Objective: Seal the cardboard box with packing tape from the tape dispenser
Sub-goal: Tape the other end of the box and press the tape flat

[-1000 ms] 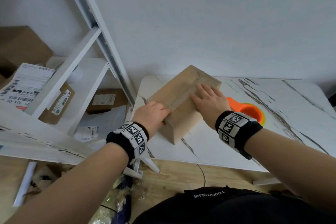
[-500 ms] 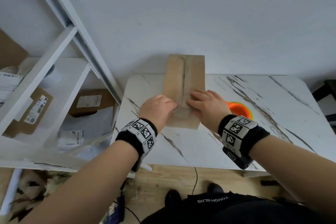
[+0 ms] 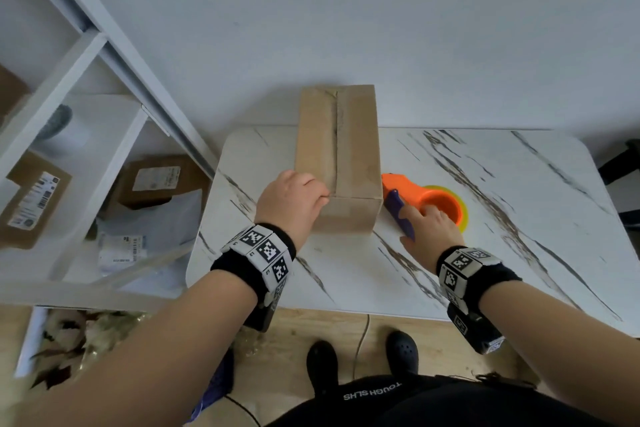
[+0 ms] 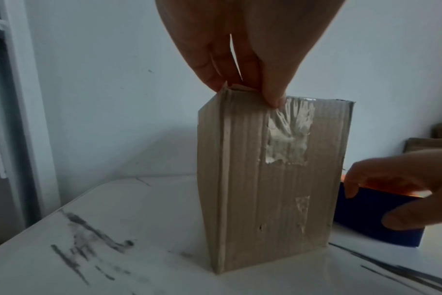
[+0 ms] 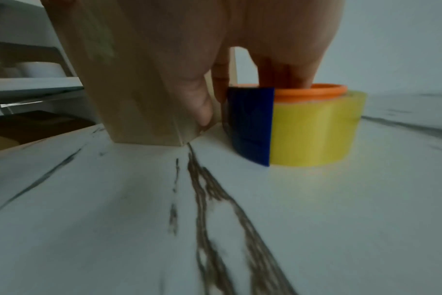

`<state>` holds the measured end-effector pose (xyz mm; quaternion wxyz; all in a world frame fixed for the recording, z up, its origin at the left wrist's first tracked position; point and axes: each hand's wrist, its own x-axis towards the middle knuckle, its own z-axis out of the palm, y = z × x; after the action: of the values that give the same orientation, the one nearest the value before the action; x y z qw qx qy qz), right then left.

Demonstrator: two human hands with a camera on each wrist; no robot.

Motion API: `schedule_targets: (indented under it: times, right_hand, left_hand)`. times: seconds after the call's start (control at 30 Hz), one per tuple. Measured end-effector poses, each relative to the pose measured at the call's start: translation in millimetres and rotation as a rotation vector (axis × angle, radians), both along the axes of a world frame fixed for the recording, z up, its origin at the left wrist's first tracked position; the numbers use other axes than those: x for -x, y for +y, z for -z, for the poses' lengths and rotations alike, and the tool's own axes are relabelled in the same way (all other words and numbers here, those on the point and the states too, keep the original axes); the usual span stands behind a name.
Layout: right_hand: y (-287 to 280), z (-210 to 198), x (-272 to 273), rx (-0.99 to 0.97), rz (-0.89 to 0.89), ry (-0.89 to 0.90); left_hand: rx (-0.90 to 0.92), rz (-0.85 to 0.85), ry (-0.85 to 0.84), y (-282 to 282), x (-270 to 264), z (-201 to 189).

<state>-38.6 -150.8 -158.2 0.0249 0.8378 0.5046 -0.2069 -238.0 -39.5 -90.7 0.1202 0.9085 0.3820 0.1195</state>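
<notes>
L hand [image 3: 290, 204] curls over the near top edge of the plain brown cardboard box [image 3: 339, 146], fingertips [image 4: 273, 97] pressed on old clear tape by the seam. Box sits just beyond L hand on the white marble-look table [image 3: 485, 253]. R hand [image 3: 431, 229] closes on the orange tape dispenser w/ blue guard and yellowish roll [image 3: 426, 204], fingers in the core, thumb by the guard; it's just R of box, touching or nearly. Step: pick up dispenser. Tip: get a firm grip before lifting, keep L hand steadying box, start tape on near face, run along seam.
</notes>
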Motion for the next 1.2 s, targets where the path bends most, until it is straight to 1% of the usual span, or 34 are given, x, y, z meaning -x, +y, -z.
schedule_targets:
  times: [0.1,0.17,0.23,0.3,0.43,0.53,0.6,0.7,0.8,0.87,0.9,0.93,1.0,1.03,1.1,1.2]
  right_hand:
    - [3.4,8.3,-5.3,0.0,-0.047,0.019]
    - [6.9,8.8,-9.6,0.005,-0.039,0.036]
    - [9.4,3.7,-13.4,-0.03,-0.004,0.078]
    - [10.6,-6.9,-18.9,-0.129,0.089,0.164]
    - [12.8,-40.3,-33.5,-0.436,0.306,0.385]
    - [17.4,-68.1,-43.0,-0.581,0.493,0.471]
    - [21.1,-87.0,-48.3,-0.677,0.546,0.516]
    - [28.0,-113.6,-49.5,-0.767,0.475,0.517]
    - [31.8,-130.3,-41.2,-0.811,0.341,0.547]
    - [32.3,-137.9,-32.0,-0.828,0.259,0.561]
    - [32.2,-140.7,-27.2,-0.832,0.224,0.574]
    - [32.3,-142.5,-22.9,-0.833,0.194,0.59]
    - [33.0,-145.4,-15.3,-0.826,0.142,0.616]
    - [33.4,-146.9,-12.1,-0.817,0.114,0.621]
    - [34.4,-149.5,-6.5,-0.794,0.06,0.613]
    - [35.7,-152.7,-0.9,-0.779,0.009,0.581]
  left_hand:
    - [0.024,-0.038,0.009,-2.2,-4.9,0.1]
    - [0.03,-0.062,0.025,-3.7,-6.6,-0.5]
    - [0.034,-0.08,0.053,-4.8,-8.3,-1.0]
    - [0.044,-0.097,0.082,-6.1,-9.3,-1.5]
    - [0.064,-0.128,0.121,-6.8,-13.4,-8.3]
    - [0.121,-0.155,0.147,-3.8,-16.4,-21.0]
    - [0.159,-0.154,0.105,0.3,-17.7,-31.7]
    - [0.179,-0.151,-0.014,7.7,-23.4,-52.7]
    - [0.182,-0.187,-0.053,14.5,-29.0,-74.0]
    - [0.249,-0.209,-0.12,19.1,-31.4,-82.1]
    - [0.336,-0.222,-0.196,21.0,-31.7,-84.4]
    - [0.481,-0.241,-0.306,21.3,-31.5,-85.7]
    - [0.836,-0.288,-0.557,17.3,-29.1,-89.3]
    - [0.955,-0.296,-0.642,16.3,-26.6,-90.9]
    - [1.027,-0.279,-0.694,16.5,-20.6,-92.0]
    - [1.048,-0.29,-0.726,17.8,-12.4,-92.9]
